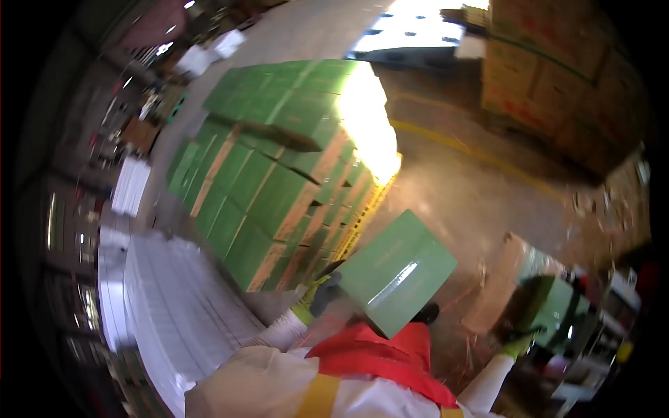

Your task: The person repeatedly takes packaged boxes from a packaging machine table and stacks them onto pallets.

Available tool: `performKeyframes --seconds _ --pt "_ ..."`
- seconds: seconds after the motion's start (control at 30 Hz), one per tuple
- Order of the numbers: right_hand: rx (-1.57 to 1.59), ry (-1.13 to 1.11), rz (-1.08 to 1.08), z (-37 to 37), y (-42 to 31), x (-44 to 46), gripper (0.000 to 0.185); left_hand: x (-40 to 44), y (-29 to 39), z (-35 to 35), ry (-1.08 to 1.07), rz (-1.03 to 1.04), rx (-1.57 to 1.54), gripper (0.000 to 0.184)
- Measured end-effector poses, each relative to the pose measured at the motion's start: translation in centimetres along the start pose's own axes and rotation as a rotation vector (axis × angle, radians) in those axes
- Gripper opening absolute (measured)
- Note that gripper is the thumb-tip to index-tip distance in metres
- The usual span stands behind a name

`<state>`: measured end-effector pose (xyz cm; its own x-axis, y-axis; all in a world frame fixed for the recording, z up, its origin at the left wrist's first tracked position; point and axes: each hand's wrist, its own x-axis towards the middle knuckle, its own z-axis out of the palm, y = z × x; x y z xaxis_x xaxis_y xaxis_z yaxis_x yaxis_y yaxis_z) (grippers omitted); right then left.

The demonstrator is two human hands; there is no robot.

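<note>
A green box (398, 273) with a shiny top is in front of my body, tilted, above the floor. My left hand (324, 292), in a grey and yellow-green glove, is at the box's left edge, its fingers partly hidden and blurred. Out to the right, my right hand (521, 344), also gloved, is beside another dark green box (554, 310); its fingers are too small and blurred to make out. A large stack of green boxes (258, 167) stands just beyond my left hand.
Brown cartons (550, 83) are stacked at the upper right. White wrapped sheets (181, 299) lie at the left. An open brown carton (496, 282) sits on the floor at the right. A yellow line (474, 150) crosses the floor (446, 188).
</note>
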<state>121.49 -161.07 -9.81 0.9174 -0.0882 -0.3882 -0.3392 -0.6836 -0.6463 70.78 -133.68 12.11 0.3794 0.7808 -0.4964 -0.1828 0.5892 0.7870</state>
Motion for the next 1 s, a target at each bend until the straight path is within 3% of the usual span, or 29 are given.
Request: performKeyframes --seconds 0.03,0.07,0.1,0.3,0.4,0.5,0.57,0.6,0.63,0.67,0.7,0.73,0.77,0.8,0.87,0.93,0.97,1.0 --pt "0.702 0.069 0.193 0.6 0.7 1.0 0.075 -0.6 -0.7 -1.8 0.032 0.07 -0.012 0.057" --pt "0.866 0.087 0.203 0.9 0.4 0.5 0.076 -1.3 -1.3 -3.3 0.064 0.129 -0.026 0.058" --pt "0.86 0.034 0.161 2.0 -0.9 -1.0 0.077 -3.2 0.2 -2.3 0.159 0.058 -0.232 0.052" --pt "0.856 -0.337 -0.014 8.4 -7.5 -11.9 0.084 -5.5 -4.3 -12.4 0.559 0.457 -0.508 0.043" --pt "0.879 -0.448 -0.041 10.0 -8.7 -17.1 0.088 -8.4 -4.7 -17.6 0.558 0.417 -0.258 0.035" --pt "0.9 -0.526 -0.039 12.1 -8.8 -20.1 0.091 -11.7 -2.1 -26.6 0.624 0.52 -0.018 0.028" --pt "0.915 -0.573 -0.028 12.4 -8.2 -20.3 0.094 -16.3 -1.8 -29.7 0.546 0.591 -0.001 0.028" --pt "0.94 -0.578 -0.015 11.8 -7.7 -20.5 0.095 -18.2 0.2 -30.2 0.392 0.639 -0.072 0.03" --pt "0.975 -0.556 0.003 10.9 -7.6 -21.4 0.096 -19.0 -1.4 -36.0 0.021 0.647 -0.548 0.032" --pt "1.006 -0.521 0.026 10.4 -6.9 -21.7 0.098 -19.6 -2.9 -41.5 -0.312 0.513 -1.01 0.034" --pt "1.024 -0.472 0.059 9.7 -6.3 -22.3 0.099 -20.7 4.3 -33.1 0.519 0.526 -0.476 0.035" --pt "1.061 -0.416 0.081 9.6 -6.3 -22.9 0.1 -20.1 6.6 -32.1 0.665 0.55 -0.444 0.045" --pt "1.094 -0.381 0.086 9.9 -6.6 -22.9 0.101 -19.9 7.1 -32.1 0.622 0.579 -0.364 0.044" --pt "1.098 -0.45 -0.046 12.7 -2.3 -15.7 0.091 -20.0 7.7 -32.1 0.58 0.611 -0.285 0.044" --pt "1.196 -0.114 0.17 10.6 -8.1 -22.5 0.083 -20.4 8.1 -33.8 0.557 0.638 -0.235 0.044" --pt "1.267 -0.285 -0.033 11.8 -2.5 -16.1 0.066 -21.6 6.7 -38.0 0.662 0.681 -0.264 0.043" --pt "1.16 -0.027 -0.188 12.9 -1.6 -16.5 0.067 -21.6 6.5 -39.0 0.56 0.677 -0.452 0.045" --pt "1.174 -0.25 0.077 11.8 -0.8 -17.9 0.063 -21.8 6.3 -40.0 0.464 0.662 -0.652 0.048"
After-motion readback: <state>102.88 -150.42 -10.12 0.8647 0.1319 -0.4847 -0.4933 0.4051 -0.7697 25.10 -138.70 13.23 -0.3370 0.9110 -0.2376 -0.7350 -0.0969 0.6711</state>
